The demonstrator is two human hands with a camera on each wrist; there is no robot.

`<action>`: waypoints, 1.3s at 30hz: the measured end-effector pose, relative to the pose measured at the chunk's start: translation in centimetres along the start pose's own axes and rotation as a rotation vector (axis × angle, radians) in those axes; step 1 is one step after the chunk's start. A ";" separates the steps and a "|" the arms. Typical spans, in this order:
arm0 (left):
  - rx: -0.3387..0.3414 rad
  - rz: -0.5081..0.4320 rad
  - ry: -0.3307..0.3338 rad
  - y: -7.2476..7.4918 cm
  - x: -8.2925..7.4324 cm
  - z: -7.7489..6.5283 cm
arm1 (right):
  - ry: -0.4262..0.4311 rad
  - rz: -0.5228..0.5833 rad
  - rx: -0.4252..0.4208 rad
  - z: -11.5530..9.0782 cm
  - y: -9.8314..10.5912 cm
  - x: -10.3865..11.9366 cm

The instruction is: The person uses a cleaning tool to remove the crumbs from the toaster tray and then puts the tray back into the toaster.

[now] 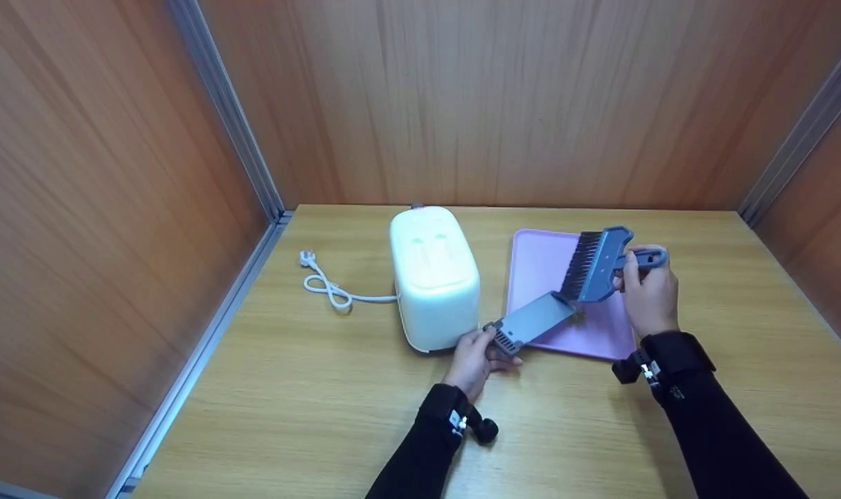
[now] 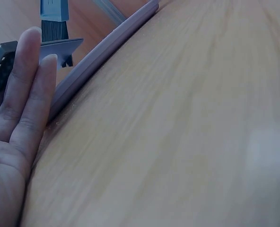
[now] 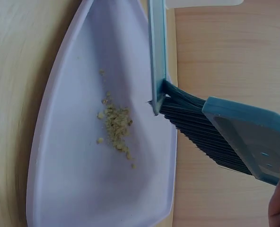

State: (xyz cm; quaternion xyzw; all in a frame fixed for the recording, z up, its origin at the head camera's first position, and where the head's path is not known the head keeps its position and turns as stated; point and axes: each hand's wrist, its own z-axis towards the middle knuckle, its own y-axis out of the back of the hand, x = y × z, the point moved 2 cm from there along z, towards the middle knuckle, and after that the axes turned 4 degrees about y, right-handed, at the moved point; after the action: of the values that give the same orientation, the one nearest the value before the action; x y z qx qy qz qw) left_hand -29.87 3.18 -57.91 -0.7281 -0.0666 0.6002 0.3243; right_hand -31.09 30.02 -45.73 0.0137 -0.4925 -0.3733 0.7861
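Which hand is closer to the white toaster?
Left. The left hand is just beside the white toaster; the right hand is farther off, by the right edge of the purple tray.

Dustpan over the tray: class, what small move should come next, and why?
Probably a light stroke of the brush outward off the lip of the dustpan: the bristles touch that lip, which hangs over the tray, so anything clinging should drop among the crumbs there.

- One left hand (image 1: 470, 362) and one right hand (image 1: 650, 296), so two hands.
- One brush (image 1: 602, 269) and one dustpan (image 1: 537, 319).
- One tray (image 1: 539, 255) with one heap of crumbs (image 3: 116, 125).
- One white appliance (image 1: 436, 277), one cable (image 1: 373, 299), one plug (image 1: 307, 258).
- Two wrist straps (image 1: 678, 352).
- Three wooden walls (image 1: 503, 104): left, far and right.
- One table (image 1: 310, 423).
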 end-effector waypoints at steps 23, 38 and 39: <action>-0.011 0.010 0.004 0.0 -0.1 0.0 | 0.091 -0.152 0.066 -0.7 1.0 1.1; 0.016 0.021 -0.007 0.1 -0.1 0.0 | 0.120 -0.198 0.055 -0.9 1.9 1.7; 0.015 0.019 -0.005 0.1 -0.1 0.0 | 0.116 -0.199 0.061 -0.9 2.0 1.7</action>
State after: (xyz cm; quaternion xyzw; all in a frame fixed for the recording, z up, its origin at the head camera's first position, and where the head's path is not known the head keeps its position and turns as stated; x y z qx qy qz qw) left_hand -29.88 3.10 -57.89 -0.7247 -0.0561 0.6057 0.3238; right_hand -28.82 30.10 -44.14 0.1082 -0.4534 -0.4328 0.7716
